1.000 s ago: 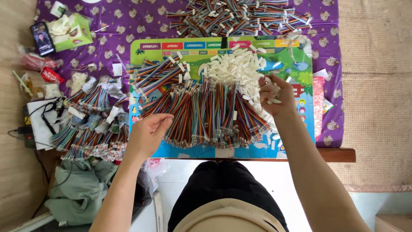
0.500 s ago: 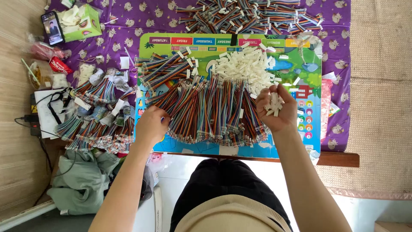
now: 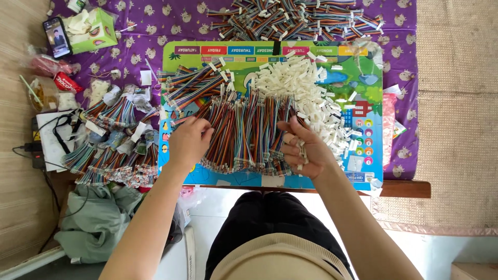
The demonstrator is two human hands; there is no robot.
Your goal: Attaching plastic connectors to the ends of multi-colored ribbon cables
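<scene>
Moved since half a second ago: left hand [image 3: 189, 141] now further onto the row of rainbow wires [image 3: 244, 132], right hand [image 3: 303, 148] slid left, off the white plug pile [image 3: 306, 91] and up against the right end of the wires.

Left of the wires, bundled wire packs [image 3: 116, 137] heaped on the purple cloth [image 3: 171, 23].

Left hand flat, palm down, fingers curled a little and close together, tips on the left end of the wires. Gripping a wire or only pressing down: cannot tell.

Wires in the middle of the colourful board [image 3: 363, 67], side by side in a wide row. Long way of each wire: from the near edge of the board to the far edge, some leaning a bit.

Right hand just right of the wires, palm turned up and inward, fingers half bent, cupped around a few small white plugs [image 3: 301, 153], thumb touching the wires.

More loose wires [image 3: 290, 18] beyond the board's far edge.
</scene>
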